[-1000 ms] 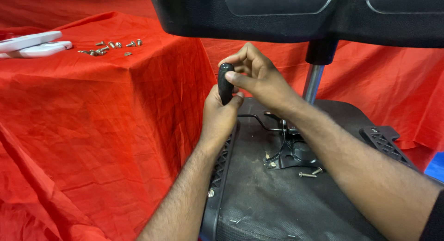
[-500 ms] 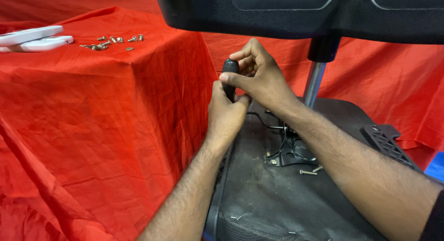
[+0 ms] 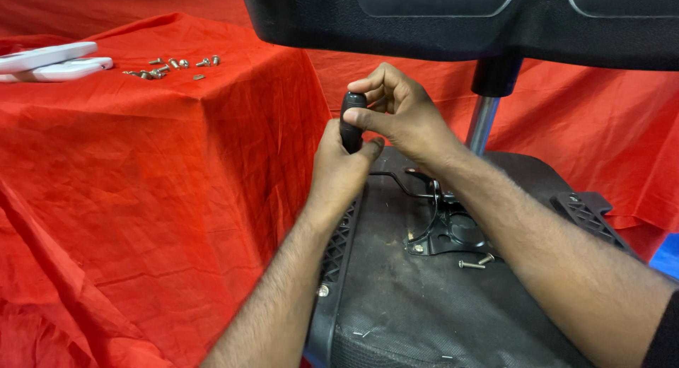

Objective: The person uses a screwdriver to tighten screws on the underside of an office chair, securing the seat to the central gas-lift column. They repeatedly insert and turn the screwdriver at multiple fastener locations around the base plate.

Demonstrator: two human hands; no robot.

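Black and smooth, the handle [image 3: 351, 120] stands upright at the left edge of the upturned seat [image 3: 417, 297]. The right hand [image 3: 399, 113] pinches its rounded top with thumb and fingers. The left hand [image 3: 339, 171] wraps around its lower part, fingers pressed together. Two loose bolts [image 3: 475, 262] lie on the rough seat by the metal bracket [image 3: 445, 230], so some look left to fit. More screws [image 3: 170, 65] sit on the crinkly red cloth [image 3: 141, 170], near its far edge.
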